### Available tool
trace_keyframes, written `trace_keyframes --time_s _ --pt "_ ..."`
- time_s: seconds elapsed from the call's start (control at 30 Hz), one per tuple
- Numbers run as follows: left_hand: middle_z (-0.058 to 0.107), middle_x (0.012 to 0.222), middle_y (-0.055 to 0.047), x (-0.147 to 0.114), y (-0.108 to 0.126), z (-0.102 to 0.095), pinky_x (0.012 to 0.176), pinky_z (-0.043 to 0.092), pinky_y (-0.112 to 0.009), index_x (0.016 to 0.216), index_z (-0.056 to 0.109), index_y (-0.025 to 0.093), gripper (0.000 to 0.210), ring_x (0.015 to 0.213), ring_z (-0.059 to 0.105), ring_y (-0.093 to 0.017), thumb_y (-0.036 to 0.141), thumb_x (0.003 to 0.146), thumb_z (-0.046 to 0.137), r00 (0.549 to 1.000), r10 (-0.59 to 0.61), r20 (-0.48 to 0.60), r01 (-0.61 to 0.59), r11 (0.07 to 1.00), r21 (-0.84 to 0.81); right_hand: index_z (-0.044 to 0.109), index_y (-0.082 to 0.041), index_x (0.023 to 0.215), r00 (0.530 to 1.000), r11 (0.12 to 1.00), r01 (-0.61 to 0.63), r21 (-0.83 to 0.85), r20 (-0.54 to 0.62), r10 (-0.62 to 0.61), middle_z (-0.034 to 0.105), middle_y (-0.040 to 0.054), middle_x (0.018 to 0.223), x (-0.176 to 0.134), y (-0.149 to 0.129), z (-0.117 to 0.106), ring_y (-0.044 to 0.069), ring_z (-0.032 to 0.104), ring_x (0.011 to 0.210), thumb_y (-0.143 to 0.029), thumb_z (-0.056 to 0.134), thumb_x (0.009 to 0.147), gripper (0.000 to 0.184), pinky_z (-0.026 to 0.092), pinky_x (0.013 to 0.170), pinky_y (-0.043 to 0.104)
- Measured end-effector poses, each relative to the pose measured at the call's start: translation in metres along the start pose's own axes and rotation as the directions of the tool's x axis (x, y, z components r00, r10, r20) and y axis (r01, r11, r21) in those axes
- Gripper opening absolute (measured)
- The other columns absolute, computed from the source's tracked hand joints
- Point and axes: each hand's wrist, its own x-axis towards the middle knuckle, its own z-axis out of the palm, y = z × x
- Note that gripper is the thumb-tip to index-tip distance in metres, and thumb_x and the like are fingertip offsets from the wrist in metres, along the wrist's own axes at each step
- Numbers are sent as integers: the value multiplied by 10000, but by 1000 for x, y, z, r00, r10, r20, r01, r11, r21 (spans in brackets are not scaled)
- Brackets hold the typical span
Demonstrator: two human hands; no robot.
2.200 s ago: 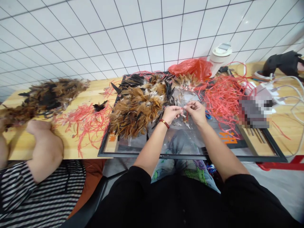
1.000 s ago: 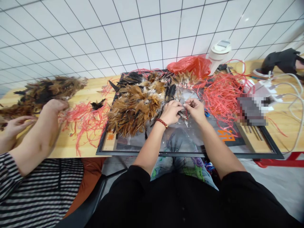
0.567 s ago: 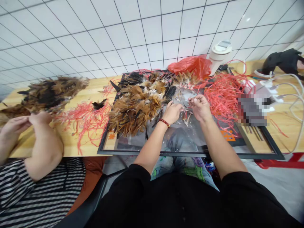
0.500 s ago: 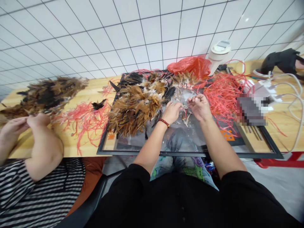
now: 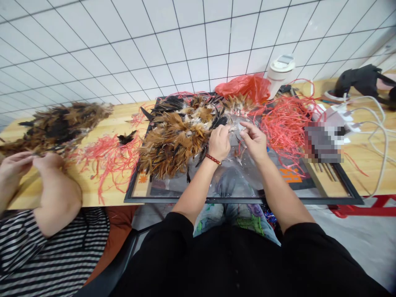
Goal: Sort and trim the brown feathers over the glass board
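My left hand [image 5: 219, 142], wearing a dark red bead bracelet [image 5: 214, 159], is closed around feathers whose pale quill ends [image 5: 232, 128] show beyond the fingertips. Close by on the right, my right hand [image 5: 254, 140] has thumb and forefinger apart near those ends; I make out nothing held in it. Both hands are over a black-framed clear panel [image 5: 198, 200]. Brown and black feathers [image 5: 173, 142] are heaped left of my left hand. A smaller tan bunch [image 5: 237, 104] lies behind the hands. Small feather scraps [image 5: 239, 154] are scattered below them.
Pink plastic strands [image 5: 283, 128] pile up on the right, before a red plastic bag [image 5: 244, 87] and white cup [image 5: 280, 74]. White cables [image 5: 383, 144] and a black strapped object [image 5: 360, 82] lie further right. At left, a co-worker's hands [image 5: 31, 165] are beside more feathers [image 5: 64, 123].
My right thumb and forefinger have spread apart. My left hand has turned slightly, its fingers more curled. The whole view has shifted a little.
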Motion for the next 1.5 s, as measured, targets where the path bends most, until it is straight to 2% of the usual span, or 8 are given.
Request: trace_keyframes --time_s 0.17,0.33,0.5,0.7,0.93,1.17,1.33,1.5 --pt "658 1125 -153 2 14 -5 926 417 -377 1270 602 166 418 1064 592 -260 241 1002 291 982 -42 185 20 993 117 705 -269 1268 986 940 167 -296 71 -153 693 54 900 -5 -4 0 215 658 876 -632 474 952 534 532 887 421" --pt "655 1143 -158 2 21 -4 938 397 -376 1301 609 159 451 1098 584 -266 256 1016 274 965 -46 258 7 989 148 730 -250 1245 980 884 196 -424 105 -167 677 65 811 -7 0 0 207 637 772 -605 437 972 535 531 801 380" --pt "645 1177 -148 0 24 -4 942 382 -373 1336 586 158 458 1094 569 -264 273 1024 272 973 -49 227 16 989 145 714 -251 1266 981 885 188 -427 36 -191 705 70 877 -8 1 2 219 646 808 -596 461 967 522 531 832 399" --pt "642 1136 -150 -2 25 -7 938 379 -382 1272 602 165 453 1070 565 -262 338 1034 257 980 -62 190 36 990 138 746 -239 1202 976 864 220 -453 94 -199 664 61 773 -11 -3 4 203 621 731 -609 413 978 545 525 739 363" --pt "646 1100 -144 -1 29 -15 941 380 -391 1202 635 177 444 1062 560 -259 333 1030 255 979 -13 201 -20 987 159 715 -254 1273 970 851 244 -466 115 -215 630 50 732 -10 -8 1 201 590 682 -590 411 984 537 525 711 375" --pt "637 1089 -142 1 36 -21 968 367 -431 1184 661 200 512 1020 547 -263 394 1026 213 998 6 66 -18 983 182 513 -241 1500 946 809 322 -492 141 -291 720 111 1005 -14 -18 -5 252 671 924 -605 337 992 649 545 894 417" --pt "638 1082 -142 -1 43 -19 975 359 -433 1199 660 199 589 1005 540 -262 487 1020 178 999 34 40 -40 984 171 490 -205 1510 926 763 377 -525 238 -293 709 161 1151 -19 -13 -5 285 684 981 -682 271 966 756 558 877 416" --pt "651 1082 -143 -1 44 -18 974 361 -436 1194 660 198 587 1012 535 -265 483 1020 177 999 22 46 -29 985 168 480 -221 1510 958 777 286 -562 135 -254 720 147 1134 -20 -11 -6 270 686 938 -737 262 939 800 554 837 387"
